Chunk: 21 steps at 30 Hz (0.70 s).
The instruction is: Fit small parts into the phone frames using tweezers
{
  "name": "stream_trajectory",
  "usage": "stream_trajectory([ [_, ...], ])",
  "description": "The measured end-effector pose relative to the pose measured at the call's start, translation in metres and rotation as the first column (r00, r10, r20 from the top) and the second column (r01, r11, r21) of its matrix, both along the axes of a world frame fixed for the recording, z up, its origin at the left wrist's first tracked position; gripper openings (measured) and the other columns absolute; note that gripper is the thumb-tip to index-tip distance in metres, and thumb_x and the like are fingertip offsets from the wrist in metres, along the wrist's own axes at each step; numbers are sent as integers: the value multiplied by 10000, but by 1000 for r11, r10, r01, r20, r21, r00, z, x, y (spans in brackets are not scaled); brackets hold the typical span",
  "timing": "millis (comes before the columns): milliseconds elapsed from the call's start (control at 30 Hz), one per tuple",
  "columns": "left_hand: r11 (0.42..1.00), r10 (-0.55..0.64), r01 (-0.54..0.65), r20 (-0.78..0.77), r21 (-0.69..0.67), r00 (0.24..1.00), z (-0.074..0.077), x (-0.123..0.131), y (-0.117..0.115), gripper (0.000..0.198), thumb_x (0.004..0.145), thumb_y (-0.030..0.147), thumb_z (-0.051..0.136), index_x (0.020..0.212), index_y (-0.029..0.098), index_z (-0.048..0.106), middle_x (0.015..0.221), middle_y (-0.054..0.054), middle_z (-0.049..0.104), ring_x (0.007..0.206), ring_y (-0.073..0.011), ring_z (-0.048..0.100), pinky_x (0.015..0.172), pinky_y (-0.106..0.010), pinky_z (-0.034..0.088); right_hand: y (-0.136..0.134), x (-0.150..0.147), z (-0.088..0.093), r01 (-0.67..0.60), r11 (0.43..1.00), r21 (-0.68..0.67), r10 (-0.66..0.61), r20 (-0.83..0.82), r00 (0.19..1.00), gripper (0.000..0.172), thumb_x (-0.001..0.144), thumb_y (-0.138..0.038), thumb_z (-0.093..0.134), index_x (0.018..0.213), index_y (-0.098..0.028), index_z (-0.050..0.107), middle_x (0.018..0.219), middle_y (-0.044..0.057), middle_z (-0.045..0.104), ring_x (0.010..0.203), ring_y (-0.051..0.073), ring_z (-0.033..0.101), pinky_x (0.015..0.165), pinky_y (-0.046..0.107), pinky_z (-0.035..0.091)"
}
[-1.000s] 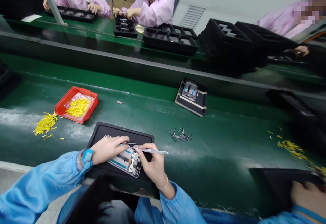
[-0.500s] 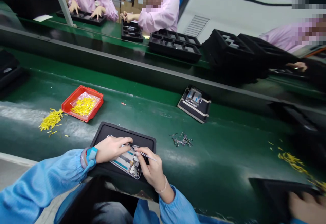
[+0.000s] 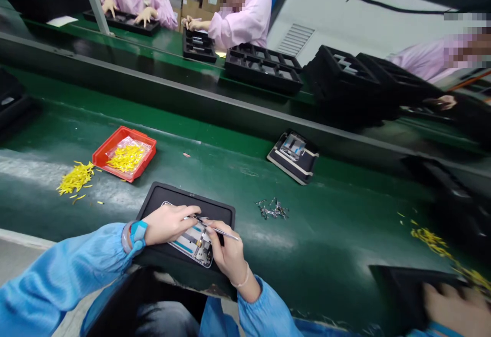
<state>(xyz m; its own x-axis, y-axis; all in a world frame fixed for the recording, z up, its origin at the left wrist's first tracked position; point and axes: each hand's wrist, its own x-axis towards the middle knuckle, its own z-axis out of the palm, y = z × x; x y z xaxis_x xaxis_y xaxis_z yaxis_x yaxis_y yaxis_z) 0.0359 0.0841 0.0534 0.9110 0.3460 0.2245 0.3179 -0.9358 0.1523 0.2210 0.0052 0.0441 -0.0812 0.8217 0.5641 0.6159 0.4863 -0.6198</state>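
An open phone body (image 3: 191,242), with blue strips and bare circuitry at its lower right end, lies on a black tray (image 3: 215,209). My left hand (image 3: 171,223) rests over the phone's upper left part, its fingers bent together at the top edge; what they pinch, if anything, is too small to make out. Thin metal tweezers (image 3: 224,233) are gripped in my right hand (image 3: 229,255), and their tips meet my left fingertips above the phone. The exact spot under the fingertips is hidden.
A red bin (image 3: 142,164) of yellow strips stands behind left, beside a loose yellow pile (image 3: 75,178). Small dark parts (image 3: 273,208) lie to the right. Another device sits on a black block (image 3: 293,157). A person's hand (image 3: 456,304) is at the lower right; others work across the bench.
My right hand has shifted very slightly, with the tweezers tilted a little differently. My left hand stays nearly still. At the lower right, the other person's hand has moved a little left.
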Motion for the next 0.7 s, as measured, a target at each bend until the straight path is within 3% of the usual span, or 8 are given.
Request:
stream_trajectory([
  [200, 1000, 5, -6, -47, -25, 999, -1, 0, 0, 244, 877, 108, 373, 972, 156, 593, 1109, -92, 639, 808, -161, 658, 643, -231, 511, 3, -1, 1, -38, 999, -17, 38, 19, 999, 150, 940, -132, 413, 989, -198, 538, 776, 71, 700, 695, 184, 701, 608, 261, 569],
  [333, 1000, 3, -4, -31, -31, 1000, -1, 0, 1, 258, 888, 100, 353, 972, 152, 592, 1137, -102, 627, 819, -179, 666, 597, -242, 514, 5, -1, 3, -59, 998, -11, 59, 7, 998, 151, 944, -143, 406, 957, -199, 545, 762, 66, 698, 658, 178, 693, 585, 263, 564],
  [500, 980, 75, -64, 50, -190, 996, -1, 0, 3, 226, 933, 165, 348, 947, 169, 573, 1167, -90, 600, 874, -160, 662, 689, -245, 533, 6, 0, -1, 26, 994, -104, -43, -169, 985, 112, 935, -223, 472, 915, -201, 579, 785, 63, 700, 718, 183, 704, 628, 270, 570],
  [567, 948, 150, -127, 58, -291, 987, -2, 0, 5, 181, 932, 209, 391, 992, 166, 556, 1214, -105, 560, 907, -156, 648, 736, -254, 535, 5, 0, -4, 69, 981, -180, -128, -343, 931, 88, 929, -260, 492, 934, -208, 563, 815, 59, 708, 740, 185, 711, 649, 280, 574],
  [700, 935, 178, -143, 83, -325, 980, -7, 2, 7, 172, 921, 219, 441, 1008, 163, 578, 1244, -122, 524, 996, -178, 603, 822, -285, 513, 5, 1, -8, 123, 951, -284, -286, -651, 704, 137, 910, -347, 526, 949, -221, 490, 750, 26, 710, 702, 191, 715, 680, 323, 576],
])
